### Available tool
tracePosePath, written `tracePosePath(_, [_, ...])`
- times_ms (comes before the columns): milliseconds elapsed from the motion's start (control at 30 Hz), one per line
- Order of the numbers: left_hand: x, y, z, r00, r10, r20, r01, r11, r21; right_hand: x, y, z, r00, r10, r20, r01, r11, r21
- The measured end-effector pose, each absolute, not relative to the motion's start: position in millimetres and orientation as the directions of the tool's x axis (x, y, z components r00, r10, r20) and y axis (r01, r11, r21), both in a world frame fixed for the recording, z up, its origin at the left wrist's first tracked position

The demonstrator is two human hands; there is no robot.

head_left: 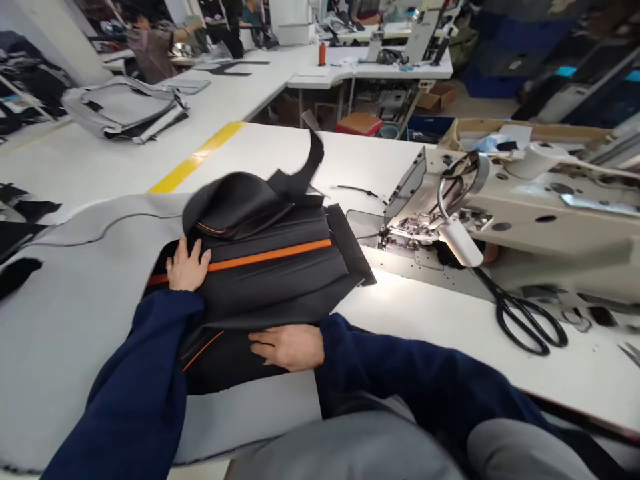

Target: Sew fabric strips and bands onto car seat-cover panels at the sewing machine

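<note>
A black fabric piece (270, 287) with an orange stripe (270, 255) lies spread before me, its upper part folded over in a curved flap (240, 203). My left hand (189, 265) rests on its left end across the stripe, fingers apart. Lower down, my right hand (290, 347) lies flat on the near part of the fabric, fingers stretched to the left. Close by it runs a thin orange piping line (203, 351). Under the black fabric is a large grey sheet (65, 320). A loose black strip (350, 247) sticks out at the right.
A sewing machine (550, 200) with a lit needle area stands at the right. Black-handled scissors (530, 320) lie in front of it. Yellow tape (197, 157) crosses the white table, with a grey bag piece (125, 110) beyond. Another person (150, 50) sits at the far left.
</note>
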State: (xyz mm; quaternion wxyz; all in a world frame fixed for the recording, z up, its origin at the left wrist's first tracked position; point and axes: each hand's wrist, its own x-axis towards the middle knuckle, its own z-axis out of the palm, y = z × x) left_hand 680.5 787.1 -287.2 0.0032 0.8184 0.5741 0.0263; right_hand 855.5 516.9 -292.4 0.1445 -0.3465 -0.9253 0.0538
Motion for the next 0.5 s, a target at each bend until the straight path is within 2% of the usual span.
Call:
tracePosePath(100, [681, 790, -292, 0.369, 0.928, 0.051, 0.925, -0.372, 0.073, 895, 486, -291, -0.619, 0.683, 0.387, 0.653, 0.722, -0.230])
tracePosePath(167, [681, 789, -293, 0.397, 0.914, 0.079, 0.913, -0.402, 0.061, 919, 471, -285, -0.474, 0.747, 0.466, 0.740, 0.625, -0.248])
tracePosePath(233, [681, 786, -292, 0.424, 0.900, 0.103, 0.901, -0.431, 0.054, 937, 468, -281, -0.366, 0.838, 0.406, 0.833, 0.489, -0.259])
tracePosePath(300, [682, 788, -286, 0.435, 0.895, 0.095, 0.896, -0.441, 0.056, 945, 476, -283, -0.320, 0.910, 0.264, 0.880, 0.389, -0.274])
tracePosePath(367, [687, 797, -277, 0.437, 0.899, 0.020, 0.897, -0.438, 0.057, 939, 490, -291, -0.300, 0.939, 0.167, 0.892, 0.338, -0.299])
tracePosePath(500, [726, 823, -259, 0.347, 0.932, -0.106, 0.938, -0.345, 0.037, 888, 531, -308, -0.173, 0.970, 0.169, 0.916, 0.222, -0.335])
